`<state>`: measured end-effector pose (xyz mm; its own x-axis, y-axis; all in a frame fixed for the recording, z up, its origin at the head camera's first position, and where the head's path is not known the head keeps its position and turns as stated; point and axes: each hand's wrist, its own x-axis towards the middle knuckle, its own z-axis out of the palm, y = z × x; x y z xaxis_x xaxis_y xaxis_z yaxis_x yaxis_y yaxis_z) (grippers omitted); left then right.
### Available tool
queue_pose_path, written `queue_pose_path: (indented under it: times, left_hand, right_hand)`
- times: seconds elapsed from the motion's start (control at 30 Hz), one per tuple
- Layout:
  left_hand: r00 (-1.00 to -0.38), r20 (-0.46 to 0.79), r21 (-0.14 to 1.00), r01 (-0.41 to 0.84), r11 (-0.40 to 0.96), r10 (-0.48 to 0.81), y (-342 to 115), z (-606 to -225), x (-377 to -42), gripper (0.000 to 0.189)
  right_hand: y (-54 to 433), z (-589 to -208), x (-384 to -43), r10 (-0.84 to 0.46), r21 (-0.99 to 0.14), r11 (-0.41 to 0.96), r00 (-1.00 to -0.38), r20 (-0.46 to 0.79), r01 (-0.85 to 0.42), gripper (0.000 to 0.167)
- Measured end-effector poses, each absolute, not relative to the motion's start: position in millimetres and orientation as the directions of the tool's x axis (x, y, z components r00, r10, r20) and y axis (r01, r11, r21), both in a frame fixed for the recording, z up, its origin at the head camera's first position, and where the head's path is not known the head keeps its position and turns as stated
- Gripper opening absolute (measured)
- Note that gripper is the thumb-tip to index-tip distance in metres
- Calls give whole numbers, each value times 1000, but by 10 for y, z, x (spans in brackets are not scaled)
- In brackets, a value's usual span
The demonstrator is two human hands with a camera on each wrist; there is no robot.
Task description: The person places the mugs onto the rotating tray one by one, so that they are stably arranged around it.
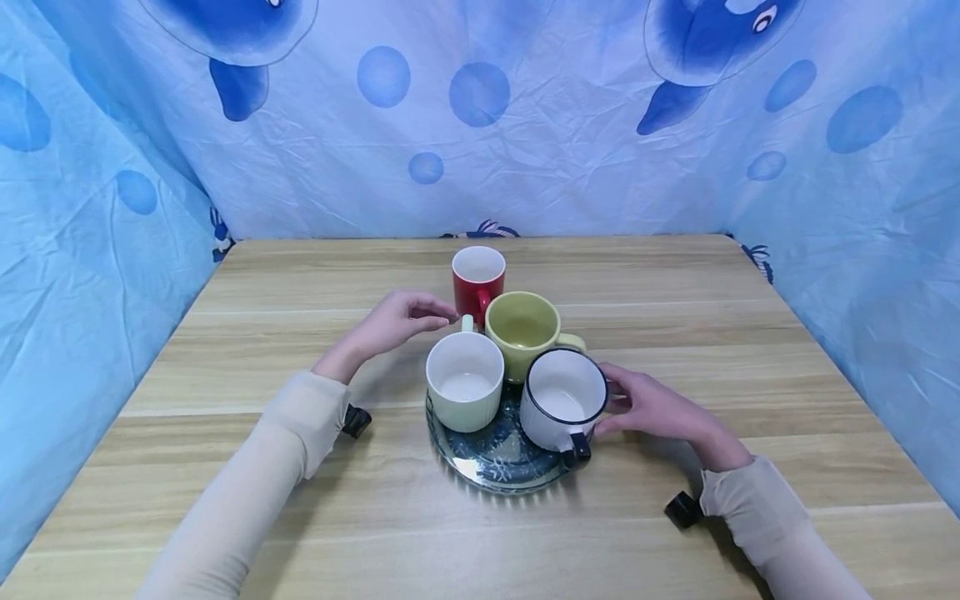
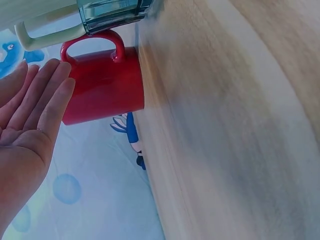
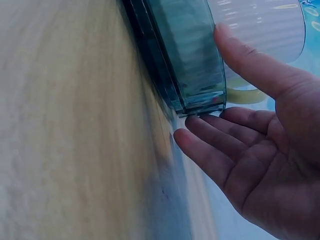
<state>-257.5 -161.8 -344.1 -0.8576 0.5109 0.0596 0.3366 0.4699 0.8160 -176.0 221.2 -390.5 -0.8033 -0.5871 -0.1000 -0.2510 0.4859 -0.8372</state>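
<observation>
A pale ribbed cup (image 1: 465,383), a yellow-green mug (image 1: 522,325) and a white mug with a black rim (image 1: 564,392) stand close together on a round teal glass tray (image 1: 495,471). Behind them is a red mug (image 1: 477,283) on the table. My left hand (image 1: 408,321) reaches beside the red mug, its fingers (image 2: 50,95) extended and overlapping the mug in the left wrist view. At the tray's right side is my right hand (image 1: 645,404), beside the black-rimmed mug. Its thumb (image 3: 245,55) and loosely bent fingers (image 3: 210,155) lie along the glass edge, holding nothing.
The wooden table (image 1: 285,500) runs back to a blue curtain (image 1: 480,167) with sea-animal prints, which also hangs along both sides. A small black wrist device (image 1: 356,421) is on the left sleeve, and another black device (image 1: 683,510) on the right.
</observation>
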Motion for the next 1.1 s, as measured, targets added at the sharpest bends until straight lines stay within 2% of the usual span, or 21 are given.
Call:
queue_pose_path:
  times: [0.43, 0.7, 0.77, 0.93, 1.1]
  left_hand:
    - [-853, 53, 831, 326, 450, 520, -1617, -3477, -2607, 26]
    - [-871, 26, 840, 285, 462, 490, -1633, -3493, -2618, 27]
    - [-874, 24, 842, 280, 460, 486, -1640, -3496, -2621, 27]
    - [-872, 34, 848, 284, 447, 489, -1655, -3515, -2623, 27]
    - [-870, 44, 847, 293, 443, 491, -1658, -3528, -2612, 27]
  right_hand:
    - [2258, -3885, -1778, -565, -847, 478, -819, -94, -232, 69]
    - [2286, -3839, -1786, -540, -844, 486, -837, -86, -226, 43]
    - [2286, -3836, -1787, -536, -834, 499, -840, -84, -235, 43]
    - [2275, -3851, -1790, -547, -815, 523, -831, -97, -249, 56]
    - [2265, -3848, -1777, -573, -811, 522, -813, -103, -265, 55]
